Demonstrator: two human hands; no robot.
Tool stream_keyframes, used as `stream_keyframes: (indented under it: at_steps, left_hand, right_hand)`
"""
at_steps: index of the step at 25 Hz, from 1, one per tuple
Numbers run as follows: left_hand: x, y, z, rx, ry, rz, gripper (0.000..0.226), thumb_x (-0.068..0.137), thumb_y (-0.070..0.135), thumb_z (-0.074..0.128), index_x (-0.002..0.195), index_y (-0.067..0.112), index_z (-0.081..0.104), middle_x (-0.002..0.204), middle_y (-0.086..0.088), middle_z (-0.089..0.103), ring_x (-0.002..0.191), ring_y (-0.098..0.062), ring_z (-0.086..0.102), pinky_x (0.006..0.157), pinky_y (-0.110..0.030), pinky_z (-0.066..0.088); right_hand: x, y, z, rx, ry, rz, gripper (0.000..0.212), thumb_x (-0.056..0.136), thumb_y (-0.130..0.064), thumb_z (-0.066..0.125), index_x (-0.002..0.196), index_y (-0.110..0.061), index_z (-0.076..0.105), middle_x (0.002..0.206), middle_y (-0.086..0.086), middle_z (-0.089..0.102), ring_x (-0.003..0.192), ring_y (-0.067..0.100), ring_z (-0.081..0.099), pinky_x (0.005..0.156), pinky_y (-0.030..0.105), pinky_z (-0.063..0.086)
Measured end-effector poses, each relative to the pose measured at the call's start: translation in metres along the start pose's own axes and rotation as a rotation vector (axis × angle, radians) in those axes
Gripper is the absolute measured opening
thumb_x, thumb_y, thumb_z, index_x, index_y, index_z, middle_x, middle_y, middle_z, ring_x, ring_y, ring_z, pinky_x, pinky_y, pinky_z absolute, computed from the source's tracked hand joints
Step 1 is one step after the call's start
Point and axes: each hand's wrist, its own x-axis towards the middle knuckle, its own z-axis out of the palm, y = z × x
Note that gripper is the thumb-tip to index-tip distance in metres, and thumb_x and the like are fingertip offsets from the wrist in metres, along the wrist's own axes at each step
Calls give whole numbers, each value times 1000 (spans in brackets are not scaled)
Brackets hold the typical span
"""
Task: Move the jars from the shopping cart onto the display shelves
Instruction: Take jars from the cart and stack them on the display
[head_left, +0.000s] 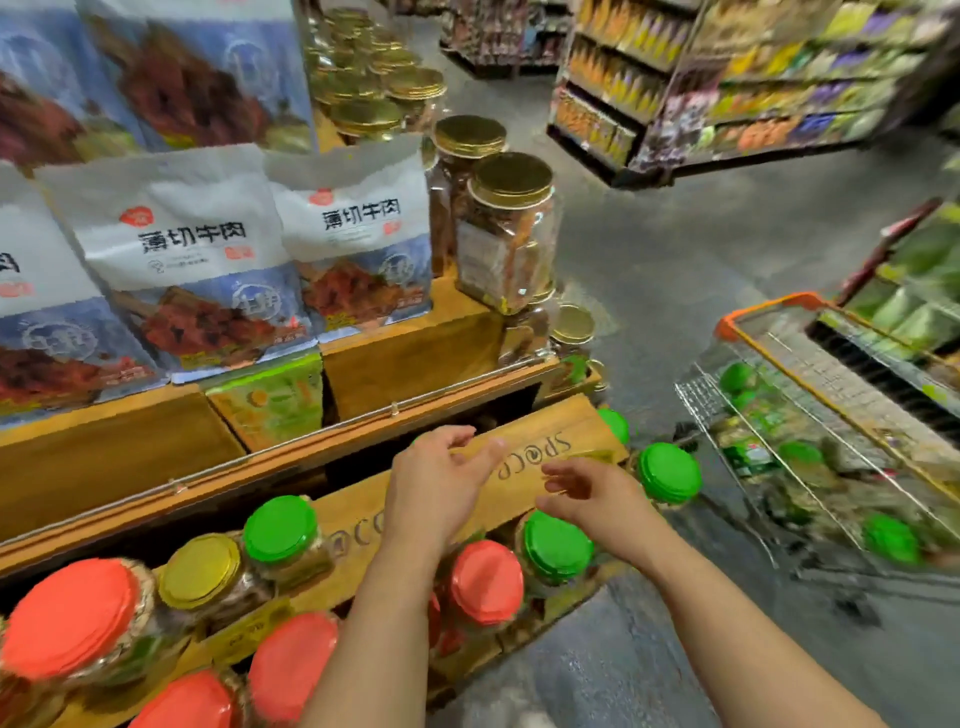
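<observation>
While both the left hand (436, 480) and right hand (592, 493) hover empty with loose fingers, green-lidded clear jars (556, 545) crowd the wooden display shelf (519, 467); the wire shopping cart (810, 431) stands right.

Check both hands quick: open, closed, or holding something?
Left hand: open, fingers relaxed, holding nothing.
Right hand: open, fingers spread, holding nothing.

Wooden shelves (415, 358), wire-metal cart (769, 415)
</observation>
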Motion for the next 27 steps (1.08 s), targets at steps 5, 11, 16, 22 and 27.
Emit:
stream_keyframes:
  at_steps: [5, 11, 16, 22, 27]
  left_hand:
    - [-42, 110, 83, 22, -173, 223, 47, 80, 55, 72, 116, 25, 70, 109, 8, 72, 87, -3, 61, 73, -20, 39]
    - [-100, 242, 241, -7, -334, 374, 51, 76, 56, 75, 115, 24, 70, 108, 7, 72, 90, -6, 67, 90, -33, 53]
    - [-137, 332, 362, -7, -431, 399, 47, 80, 53, 74, 115, 22, 71, 110, 6, 71, 101, -9, 65, 84, -24, 45]
    - [-101, 375, 440, 9, -370, 330, 44, 79, 53, 75, 107, 19, 73, 107, 1, 73, 104, -17, 66, 91, -33, 50]
    - [-32, 402, 489, 82, -314, 334, 49, 81, 54, 70, 115, 18, 70, 113, 2, 69, 107, -20, 63, 90, -33, 47]
  right_hand:
    - [-65, 67, -128, 76, 164, 60, 34, 70, -36, 83, 101, -31, 69, 90, -7, 73, 83, 3, 66, 88, 29, 51]
    - [-143, 200, -275, 266, 392, 155, 28, 74, -24, 83, 99, -29, 71, 88, -6, 75, 82, 6, 69, 82, 31, 55]
    - [-177, 297, -383, 320, 492, 195, 27, 72, -28, 84, 95, -27, 71, 88, -1, 73, 79, 8, 66, 80, 30, 53]
    - [-152, 354, -454, 403, 544, 208, 16, 78, -22, 80, 88, -29, 69, 91, 4, 75, 76, 14, 68, 75, 34, 53]
    - [-83, 370, -492, 423, 509, 202, 26, 80, -24, 79, 104, -23, 69, 95, 5, 73, 82, 21, 70, 73, 33, 54]
